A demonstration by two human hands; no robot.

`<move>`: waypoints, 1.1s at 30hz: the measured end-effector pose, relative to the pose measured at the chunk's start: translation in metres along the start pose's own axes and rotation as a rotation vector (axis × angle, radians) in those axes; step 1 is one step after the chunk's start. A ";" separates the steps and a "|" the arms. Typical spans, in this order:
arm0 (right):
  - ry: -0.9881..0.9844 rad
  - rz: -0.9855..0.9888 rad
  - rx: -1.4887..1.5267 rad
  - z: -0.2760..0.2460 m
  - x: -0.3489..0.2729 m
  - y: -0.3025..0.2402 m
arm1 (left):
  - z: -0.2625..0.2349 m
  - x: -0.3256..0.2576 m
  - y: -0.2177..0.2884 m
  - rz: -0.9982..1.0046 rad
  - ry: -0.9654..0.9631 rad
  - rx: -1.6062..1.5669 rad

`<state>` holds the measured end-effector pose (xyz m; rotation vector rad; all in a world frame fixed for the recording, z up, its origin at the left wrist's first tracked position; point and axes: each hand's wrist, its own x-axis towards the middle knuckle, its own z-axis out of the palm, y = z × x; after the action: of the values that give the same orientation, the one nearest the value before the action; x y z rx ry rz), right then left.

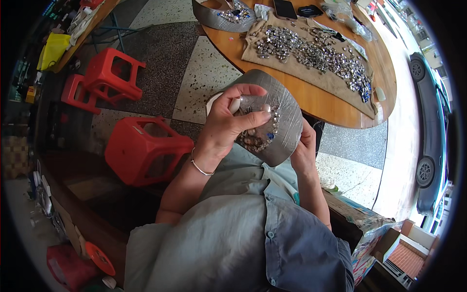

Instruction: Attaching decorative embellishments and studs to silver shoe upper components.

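The grey curved panel, a stiff silvery piece shaped like a wide collar, is held up between the two hands just above the person's lap, its lower inner part covered with a patch of small shiny gems in silver, with one blue stone among them. The left hand closes over the panel's near left edge, thumb and forefinger pinched together on a small pearl-like bead pressed against the panel's face. The right hand grips the panel from behind and below at its right edge; only the back of the hand and thumb show, so how its fingers lie cannot be told. A thin bangle circles the left wrist.

Beyond the hands stands a round wooden worktop, and on it, well apart from the hands, a beige cloth spread with a long heap of loose gems. Farther off on the same worktop lies a second grey panel with its own stones, and beside it a dark phone. To the left of the left hand, on the speckled floor, a red plastic stool lies tipped over, with two more red stools beyond it.
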<state>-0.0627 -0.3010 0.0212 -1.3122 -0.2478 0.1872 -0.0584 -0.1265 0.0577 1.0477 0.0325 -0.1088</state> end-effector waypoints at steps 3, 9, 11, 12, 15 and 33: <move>0.010 -0.009 0.117 0.000 -0.001 0.002 | 0.001 -0.001 0.002 -0.027 0.001 -0.007; -0.019 0.016 0.162 -0.007 -0.003 0.010 | 0.000 -0.002 0.001 -0.054 -0.011 -0.038; -0.028 0.012 0.138 -0.006 -0.004 0.010 | 0.001 -0.003 0.002 -0.072 -0.006 -0.035; -0.018 0.019 0.168 -0.006 -0.004 0.010 | 0.002 -0.004 0.002 -0.055 0.000 -0.007; 0.001 0.005 0.194 -0.001 -0.005 0.006 | 0.004 -0.005 0.002 -0.051 -0.009 0.019; 0.013 0.035 0.127 -0.003 -0.007 0.006 | 0.006 -0.007 0.000 0.156 0.036 0.340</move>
<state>-0.0681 -0.3043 0.0136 -1.1923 -0.1989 0.2203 -0.0657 -0.1309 0.0608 1.3873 -0.0363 0.0492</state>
